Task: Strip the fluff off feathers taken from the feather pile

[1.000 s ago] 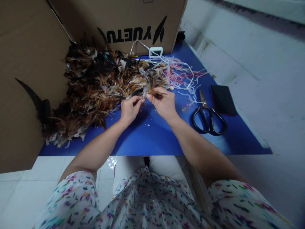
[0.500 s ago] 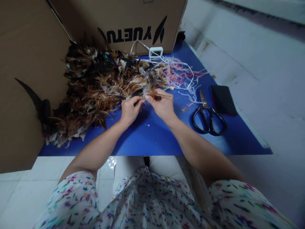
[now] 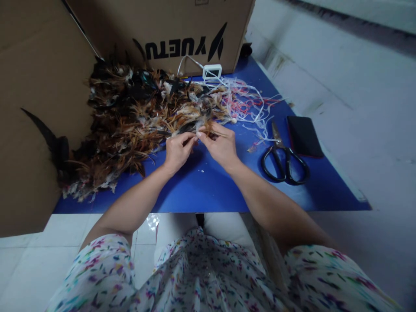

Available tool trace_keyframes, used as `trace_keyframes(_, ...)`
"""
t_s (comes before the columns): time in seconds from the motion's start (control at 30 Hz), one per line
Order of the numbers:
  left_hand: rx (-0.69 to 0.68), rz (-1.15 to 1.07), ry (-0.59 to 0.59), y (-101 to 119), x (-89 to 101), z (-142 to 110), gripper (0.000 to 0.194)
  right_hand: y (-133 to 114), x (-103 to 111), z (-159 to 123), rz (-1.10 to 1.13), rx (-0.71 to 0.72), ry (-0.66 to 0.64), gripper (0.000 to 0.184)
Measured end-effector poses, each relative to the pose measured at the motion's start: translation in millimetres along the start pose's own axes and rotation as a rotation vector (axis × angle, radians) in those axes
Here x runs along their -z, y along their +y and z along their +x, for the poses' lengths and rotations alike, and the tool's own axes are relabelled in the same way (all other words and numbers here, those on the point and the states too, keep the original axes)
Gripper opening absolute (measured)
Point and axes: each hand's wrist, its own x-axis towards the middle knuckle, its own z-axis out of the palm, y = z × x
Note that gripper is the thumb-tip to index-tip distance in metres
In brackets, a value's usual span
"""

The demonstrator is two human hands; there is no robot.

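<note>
My left hand (image 3: 178,151) is closed in a pinch at the near edge of a big heap of brown and black feathers (image 3: 136,112). Fingertip to fingertip with it, my right hand (image 3: 220,145) is also closed, pinching a small bunch of feathers (image 3: 204,120) with grey fluff and brown tips. Some brown feather strands stick out between the right fingers. The left fingertips meet the fluffy base of this bunch; exactly what they grip is hidden.
Black-handled scissors (image 3: 284,162) lie to the right, beside a dark flat case (image 3: 304,135). Tangled white and pink plastic strips (image 3: 245,102) spread behind them. A small white-framed device (image 3: 212,71) stands by a cardboard box (image 3: 162,26). Another cardboard panel (image 3: 35,130) rises at left.
My right hand has shifted slightly left, toward my left hand, and the feather bunch has turned lower between the fingers. The left hand has hardly moved.
</note>
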Motion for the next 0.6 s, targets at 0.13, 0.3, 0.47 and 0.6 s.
trace_keyframes(0.13,0.154,-0.161,-0.039,-0.7,-1.7,0.8,0.024,-4.3,2.5,1.2,-0.031,-0.005,0.019,0.014)
trace_keyframes(0.3,0.361,-0.458,-0.033,-3.8,-4.8,3.5,0.033,-10.7,7.5,5.9,0.001,0.031,0.108,0.010)
trace_keyframes(0.47,0.466,-0.640,-0.018,-4.6,-5.1,5.6,0.040,-17.3,10.3,7.1,0.007,0.042,0.143,0.009)
trace_keyframes(0.6,0.488,-0.713,-0.009,-3.1,-4.1,5.7,0.041,-16.5,8.4,5.3,-0.012,-0.079,0.000,0.011)
